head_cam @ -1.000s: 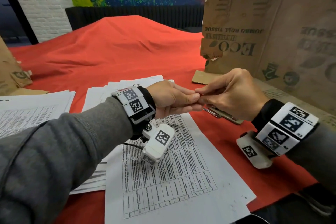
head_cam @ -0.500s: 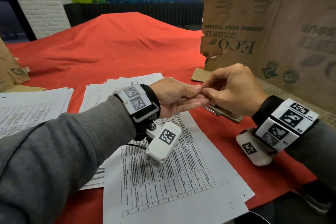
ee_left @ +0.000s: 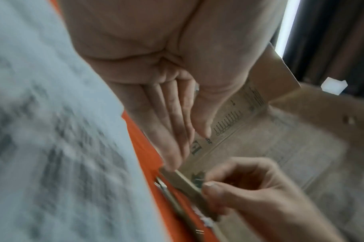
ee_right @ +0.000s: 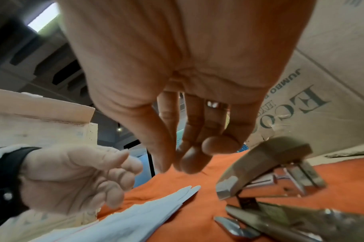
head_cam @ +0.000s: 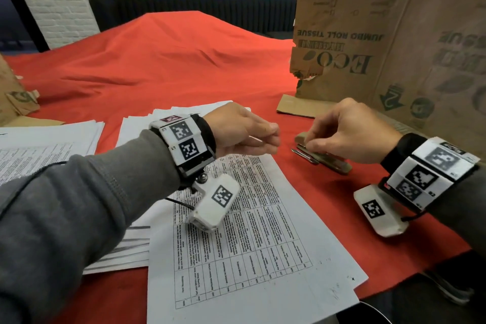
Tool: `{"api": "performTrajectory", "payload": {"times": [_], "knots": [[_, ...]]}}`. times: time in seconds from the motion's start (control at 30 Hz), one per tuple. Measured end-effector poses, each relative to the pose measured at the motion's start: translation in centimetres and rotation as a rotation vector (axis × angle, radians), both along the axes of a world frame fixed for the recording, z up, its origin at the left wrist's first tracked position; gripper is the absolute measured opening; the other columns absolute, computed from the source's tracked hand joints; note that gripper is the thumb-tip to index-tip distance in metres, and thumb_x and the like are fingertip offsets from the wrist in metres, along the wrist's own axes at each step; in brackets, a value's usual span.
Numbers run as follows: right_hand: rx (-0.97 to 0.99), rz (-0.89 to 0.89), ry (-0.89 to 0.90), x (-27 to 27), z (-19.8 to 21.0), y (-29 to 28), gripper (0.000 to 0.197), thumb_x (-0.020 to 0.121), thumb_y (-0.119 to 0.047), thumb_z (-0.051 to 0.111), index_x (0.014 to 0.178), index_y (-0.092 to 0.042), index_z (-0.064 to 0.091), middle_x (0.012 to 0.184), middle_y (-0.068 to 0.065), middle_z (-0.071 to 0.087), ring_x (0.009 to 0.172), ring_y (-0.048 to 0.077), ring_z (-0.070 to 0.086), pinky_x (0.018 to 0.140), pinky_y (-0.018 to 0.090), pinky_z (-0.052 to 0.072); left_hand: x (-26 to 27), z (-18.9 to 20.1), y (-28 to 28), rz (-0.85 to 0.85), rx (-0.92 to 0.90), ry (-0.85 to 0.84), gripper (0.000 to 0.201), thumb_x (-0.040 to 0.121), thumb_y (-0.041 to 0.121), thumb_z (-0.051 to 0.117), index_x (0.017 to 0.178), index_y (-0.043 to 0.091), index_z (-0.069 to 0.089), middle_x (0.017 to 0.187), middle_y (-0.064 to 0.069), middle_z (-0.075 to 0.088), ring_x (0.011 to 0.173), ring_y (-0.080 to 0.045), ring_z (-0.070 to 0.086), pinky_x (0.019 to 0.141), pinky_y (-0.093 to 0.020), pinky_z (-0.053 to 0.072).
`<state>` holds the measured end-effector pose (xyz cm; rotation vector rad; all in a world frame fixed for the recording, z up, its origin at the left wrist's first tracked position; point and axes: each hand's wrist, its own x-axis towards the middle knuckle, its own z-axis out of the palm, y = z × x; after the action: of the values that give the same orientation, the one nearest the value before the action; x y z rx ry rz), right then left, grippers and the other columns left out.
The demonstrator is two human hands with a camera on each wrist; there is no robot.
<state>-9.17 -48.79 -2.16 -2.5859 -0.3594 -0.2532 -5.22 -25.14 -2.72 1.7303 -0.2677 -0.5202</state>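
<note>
Right hand (head_cam: 349,135) pinches a tiny wire staple (ee_left: 198,180) over the open tan metal stapler (head_cam: 334,164); left hand (head_cam: 242,131) hangs loosely curled, seemingly empty. One fumble and it's probably lost.

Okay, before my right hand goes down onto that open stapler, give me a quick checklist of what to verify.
1. Stapler open, top arm raised: ok.
2. Stapler lying on the red cloth: ok.
3. Right hand close above the stapler, fingertips pinched together: ok.
4. Anything held in that pinch: cannot tell.
5. Left hand apart from the stapler: ok.
6. Printed sheet not under the stapler: ok.
</note>
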Motion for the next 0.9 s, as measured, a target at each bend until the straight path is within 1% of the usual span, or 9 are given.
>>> {"api": "performTrajectory", "payload": {"times": [0.1,0.13,0.2,0.23,0.33,0.43,0.53,0.67,0.9], "knots": [[-0.191,0.029,0.047,0.2,0.0,0.4,0.012,0.078,-0.016,0.084,0.07,-0.024,0.08,0.061,-0.035,0.064,0.069,-0.013,0.063,0.059,0.005,0.046,0.7,0.0,1.8,-0.074,0.393,-0.258,0.015,0.093,0.024,0.077,0.1,0.011,0.081,0.09,-0.003,0.082,0.091,-0.018,0.079,0.08,-0.03,0.064],[-0.265,0.045,0.08,0.3,-0.2,0.7,0.012,0.077,-0.016,0.083,0.069,-0.024,0.08,0.061,-0.031,0.065,0.069,-0.009,0.064,0.061,0.008,0.05,0.8,0.0,2.4,-0.1,0.508,-0.327,0.013,0.092,0.028,0.078,0.098,0.017,0.082,0.087,0.002,0.082,0.09,-0.015,0.079,0.081,-0.031,0.064],[-0.366,0.048,0.155,0.8,-0.7,1.0,0.013,0.076,-0.018,0.082,0.067,-0.026,0.079,0.058,-0.018,0.066,0.068,0.003,0.067,0.067,0.031,0.062,0.9,0.2,3.3,-0.119,0.661,-0.419,0.011,0.089,0.036,0.08,0.095,0.027,0.084,0.086,0.006,0.081,0.089,-0.015,0.077,0.084,-0.036,0.064],[-0.394,0.046,0.181,1.0,-0.9,1.1,0.014,0.075,-0.018,0.082,0.065,-0.028,0.078,0.058,-0.015,0.066,0.071,0.007,0.069,0.067,0.037,0.063,0.9,0.4,3.7,-0.112,0.714,-0.452,0.013,0.088,0.04,0.08,0.095,0.029,0.084,0.086,0.008,0.081,0.088,-0.015,0.076,0.086,-0.036,0.064],[-0.443,0.083,0.209,1.4,-1.4,1.3,0.021,0.071,-0.014,0.079,0.063,-0.032,0.075,0.066,-0.012,0.071,0.094,0.019,0.074,0.073,0.044,0.064,0.9,0.5,4.9,-0.095,0.841,-0.552,0.02,0.085,0.048,0.08,0.095,0.031,0.084,0.087,0.015,0.08,0.087,-0.005,0.073,0.09,-0.034,0.06],[-0.459,0.108,0.2,1.4,-1.5,1.4,0.023,0.071,-0.012,0.075,0.066,-0.035,0.073,0.074,-0.008,0.074,0.101,0.021,0.072,0.077,0.045,0.064,1.0,0.1,6.1,-0.119,0.955,-0.573,0.024,0.084,0.053,0.08,0.096,0.033,0.082,0.088,0.02,0.077,0.091,-0.003,0.071,0.091,-0.035,0.059],[-0.462,0.112,0.19,1.4,-1.6,1.6,0.021,0.072,-0.014,0.075,0.064,-0.033,0.071,0.075,-0.008,0.074,0.098,0.021,0.072,0.077,0.046,0.063,1.1,-0.2,7.1,-0.164,1.041,-0.572,0.028,0.084,0.056,0.077,0.102,0.034,0.08,0.09,0.025,0.07,0.1,-0.006,0.069,0.09,-0.032,0.054],[-0.471,0.108,0.189,1.6,-1.7,1.6,0.02,0.074,-0.015,0.074,0.059,-0.026,0.066,0.067,-0.01,0.067,0.074,0.014,0.067,0.071,0.043,0.062,1.2,-0.4,7.3,-0.19,1.061,-0.569,0.031,0.084,0.058,0.077,0.105,0.036,0.078,0.092,0.026,0.064,0.106,-0.009,0.067,0.089,-0.03,0.05],[-0.377,0.098,0.183,1.2,-1.2,0.6,0.021,0.072,-0.014,0.077,0.058,-0.022,0.064,0.06,-0.008,0.067,0.065,0.011,0.065,0.064,0.034,0.056,0.7,-0.2,6.9,-0.218,1.092,-0.562,0.035,0.085,0.059,0.076,0.109,0.035,0.076,0.092,0.027,0.062,0.108,-0.01,0.066,0.09,-0.03,0.05]]}}
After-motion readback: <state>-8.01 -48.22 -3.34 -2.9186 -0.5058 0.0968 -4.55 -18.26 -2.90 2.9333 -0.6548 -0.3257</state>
